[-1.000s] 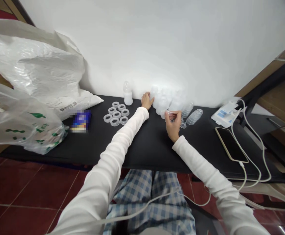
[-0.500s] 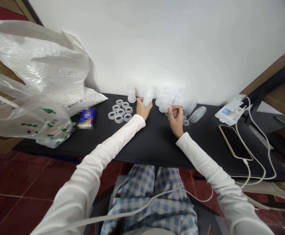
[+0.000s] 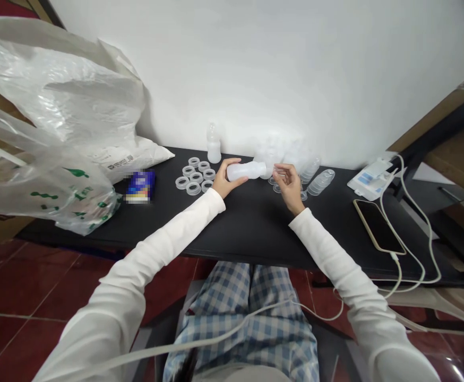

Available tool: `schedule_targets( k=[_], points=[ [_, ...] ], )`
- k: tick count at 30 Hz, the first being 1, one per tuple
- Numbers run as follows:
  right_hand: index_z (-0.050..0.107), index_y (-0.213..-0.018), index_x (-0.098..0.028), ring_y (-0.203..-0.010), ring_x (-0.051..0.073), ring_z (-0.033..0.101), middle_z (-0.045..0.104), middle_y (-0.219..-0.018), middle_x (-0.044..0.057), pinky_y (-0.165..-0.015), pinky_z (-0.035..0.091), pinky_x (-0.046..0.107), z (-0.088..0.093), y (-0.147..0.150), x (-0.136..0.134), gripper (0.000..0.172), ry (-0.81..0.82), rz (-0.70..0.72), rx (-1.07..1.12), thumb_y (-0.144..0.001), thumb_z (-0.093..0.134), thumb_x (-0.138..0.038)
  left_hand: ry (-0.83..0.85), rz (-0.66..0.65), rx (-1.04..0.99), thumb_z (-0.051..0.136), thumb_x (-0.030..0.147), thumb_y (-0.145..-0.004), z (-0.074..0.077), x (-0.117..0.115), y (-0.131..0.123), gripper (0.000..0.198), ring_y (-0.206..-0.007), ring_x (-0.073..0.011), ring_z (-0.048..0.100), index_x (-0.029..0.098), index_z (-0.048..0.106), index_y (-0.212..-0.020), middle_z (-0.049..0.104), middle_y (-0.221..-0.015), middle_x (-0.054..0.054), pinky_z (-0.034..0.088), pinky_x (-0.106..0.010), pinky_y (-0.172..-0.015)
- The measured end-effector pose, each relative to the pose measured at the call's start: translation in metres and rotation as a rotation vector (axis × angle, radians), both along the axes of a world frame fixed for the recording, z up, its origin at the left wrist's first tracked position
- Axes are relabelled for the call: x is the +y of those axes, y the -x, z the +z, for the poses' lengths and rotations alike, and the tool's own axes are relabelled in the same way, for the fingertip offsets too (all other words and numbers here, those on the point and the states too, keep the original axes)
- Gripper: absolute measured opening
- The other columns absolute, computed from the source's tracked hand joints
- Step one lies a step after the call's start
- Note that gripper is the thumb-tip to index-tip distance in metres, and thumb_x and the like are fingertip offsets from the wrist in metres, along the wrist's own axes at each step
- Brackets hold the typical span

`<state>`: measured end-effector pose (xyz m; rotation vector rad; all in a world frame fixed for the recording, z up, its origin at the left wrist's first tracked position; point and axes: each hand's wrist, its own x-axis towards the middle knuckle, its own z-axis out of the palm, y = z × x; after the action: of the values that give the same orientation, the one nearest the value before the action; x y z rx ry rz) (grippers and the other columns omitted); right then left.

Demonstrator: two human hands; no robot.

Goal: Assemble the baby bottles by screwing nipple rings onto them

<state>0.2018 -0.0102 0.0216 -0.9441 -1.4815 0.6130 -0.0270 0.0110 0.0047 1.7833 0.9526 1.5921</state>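
A frosted white bottle [image 3: 242, 171] lies level in my left hand [image 3: 227, 178], its neck pointing right. My right hand [image 3: 289, 185] is pinched just beyond the bottle's mouth; whatever small clear piece it may hold is too faint to name. Below and behind the right fingers lie small clear round pieces [image 3: 276, 189] on the black table. Several white bottles [image 3: 269, 151] stand against the wall behind, blurred together by glare. Left of my left hand are several translucent screw rings [image 3: 195, 178]. One bottle with a clear domed top [image 3: 213, 146] stands upright behind them.
Clear nested domed covers [image 3: 321, 182] lie right of my right hand. Farther right are a phone [image 3: 379, 227] on a cable and a white-blue packet [image 3: 371, 179]. Plastic bags [image 3: 76, 185] and a blue box [image 3: 140, 185] occupy the left side of the black table [image 3: 248, 233].
My left hand has tipped the bottle from near upright to lying level, neck toward my right hand. The right hand stays pinched in nearly the same place.
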Motion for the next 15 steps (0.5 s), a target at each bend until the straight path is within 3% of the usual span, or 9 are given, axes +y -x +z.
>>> schedule_targets(
  k=[3, 5, 9, 12, 15],
  points=[
    [0.062, -0.105, -0.025, -0.096, 0.018, 0.066, 0.068, -0.108, 0.005, -0.081, 0.057, 0.034, 0.0007, 0.001, -0.0002, 0.045, -0.005, 0.029, -0.029, -0.081, 0.072, -0.062, 0.038, -0.012, -0.115, 0.081, 0.069, -0.062, 0.0002, 0.0015, -0.0005, 0.073, -0.109, -0.023, 0.065, 0.023, 0.058, -0.114, 0.064, -0.116, -0.008, 0.054, -0.036, -0.094],
    [0.064, -0.104, -0.025, -0.096, 0.018, 0.066, 0.069, -0.108, 0.005, -0.081, 0.057, 0.035, 0.0014, 0.0011, -0.0011, 0.043, -0.008, 0.037, -0.058, -0.082, 0.073, -0.06, 0.111, -0.009, -0.153, 0.08, 0.07, -0.062, -0.0002, 0.0013, -0.0008, 0.069, -0.093, -0.0195, 0.067, 0.023, 0.058, -0.107, 0.065, -0.107, -0.006, 0.057, -0.032, -0.078],
    [0.066, -0.097, -0.024, -0.101, 0.021, 0.067, 0.071, -0.108, 0.006, -0.086, 0.056, 0.039, 0.0032, -0.0004, -0.0043, 0.029, -0.108, 0.053, -0.19, -0.086, 0.072, -0.05, 0.317, 0.0, -0.157, 0.077, 0.072, -0.066, -0.001, -0.0008, -0.0008, 0.059, -0.052, -0.0096, 0.054, 0.022, 0.054, -0.086, 0.058, -0.072, 0.002, 0.043, -0.023, -0.046],
    [0.067, -0.091, -0.025, -0.105, 0.024, 0.067, 0.073, -0.107, 0.006, -0.093, 0.054, 0.045, 0.0037, -0.0028, -0.0058, 0.017, -0.199, 0.043, -0.345, -0.091, 0.066, -0.042, 0.4, -0.022, -0.152, 0.073, 0.072, -0.07, -0.0019, -0.0013, -0.0004, 0.056, -0.043, -0.0067, 0.047, 0.022, 0.049, -0.077, 0.051, -0.058, 0.006, 0.035, -0.021, -0.04],
    [0.067, -0.098, -0.026, -0.102, 0.025, 0.067, 0.073, -0.107, 0.007, -0.094, 0.054, 0.046, 0.0031, -0.0054, -0.0062, 0.017, -0.204, 0.011, -0.44, -0.091, 0.065, -0.041, 0.431, -0.033, -0.17, 0.072, 0.072, -0.072, -0.003, 0.0004, -0.0001, 0.056, -0.04, -0.0056, 0.043, 0.022, 0.047, -0.074, 0.047, -0.054, 0.008, 0.033, -0.02, -0.039]
  ],
)
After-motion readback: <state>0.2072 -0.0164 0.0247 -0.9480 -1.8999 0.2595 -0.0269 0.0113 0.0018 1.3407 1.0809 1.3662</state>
